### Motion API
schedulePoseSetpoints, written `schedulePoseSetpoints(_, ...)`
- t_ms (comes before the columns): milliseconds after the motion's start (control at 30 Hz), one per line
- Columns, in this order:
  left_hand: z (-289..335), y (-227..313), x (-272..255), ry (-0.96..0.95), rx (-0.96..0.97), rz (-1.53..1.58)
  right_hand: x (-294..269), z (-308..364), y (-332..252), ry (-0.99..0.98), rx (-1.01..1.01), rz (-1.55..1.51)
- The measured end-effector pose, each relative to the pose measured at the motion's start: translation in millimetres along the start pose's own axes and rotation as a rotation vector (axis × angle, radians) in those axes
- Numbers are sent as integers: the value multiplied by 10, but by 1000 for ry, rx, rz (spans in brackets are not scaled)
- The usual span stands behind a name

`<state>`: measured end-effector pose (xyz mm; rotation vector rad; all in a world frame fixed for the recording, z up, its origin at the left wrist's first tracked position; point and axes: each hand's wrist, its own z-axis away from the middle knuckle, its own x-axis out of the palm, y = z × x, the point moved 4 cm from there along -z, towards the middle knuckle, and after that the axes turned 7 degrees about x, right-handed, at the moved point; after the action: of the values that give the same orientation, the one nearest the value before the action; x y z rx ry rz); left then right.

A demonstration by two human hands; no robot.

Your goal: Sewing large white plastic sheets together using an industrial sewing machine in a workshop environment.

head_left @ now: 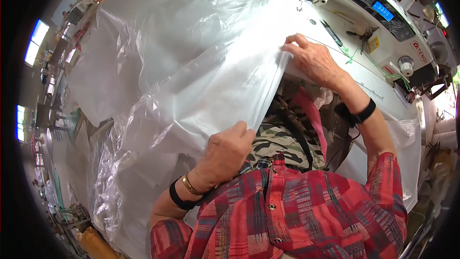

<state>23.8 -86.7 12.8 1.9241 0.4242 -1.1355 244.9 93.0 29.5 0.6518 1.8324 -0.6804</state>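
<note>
A large sheet of translucent plastic film [201,81] spreads over the table and hangs toward my lap. My left hand [227,148] is closed on its near edge, fingers curled round the film. Farther up the same edge, my right hand [311,60] pinches the film between thumb and fingers. Between both hands the edge runs fairly straight and looks folded in layers. Just beyond my right hand stands the sewing machine [378,24], its needle area [301,7] brightly lit. The film's far part lies close by that lit area.
On the machine bed lie a dark pen-like tool [331,32] and green thread [351,56]. A ruler scale [369,91] is marked on the table near my right forearm. More plastic film [402,153] hangs at the right. An orange-brown roll [98,243] sits at lower left.
</note>
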Motion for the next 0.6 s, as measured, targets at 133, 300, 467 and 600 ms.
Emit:
schedulePoseSetpoints(133, 33, -19, -19, 33, -48, 73, 115, -222, 250, 75, -72, 2)
schedulePoseSetpoints(300, 90, -55, -40, 50, -59, 137, 223, -336, 411, 17, -66, -49)
schedulePoseSetpoints(467, 135, -92, -11, 145, -91, 121, 255, -397, 436, 23, -40, -44)
schedulePoseSetpoints(600, 85, -159, 43, 115, -111, 93, 281, -407, 440, 70, 41, -12)
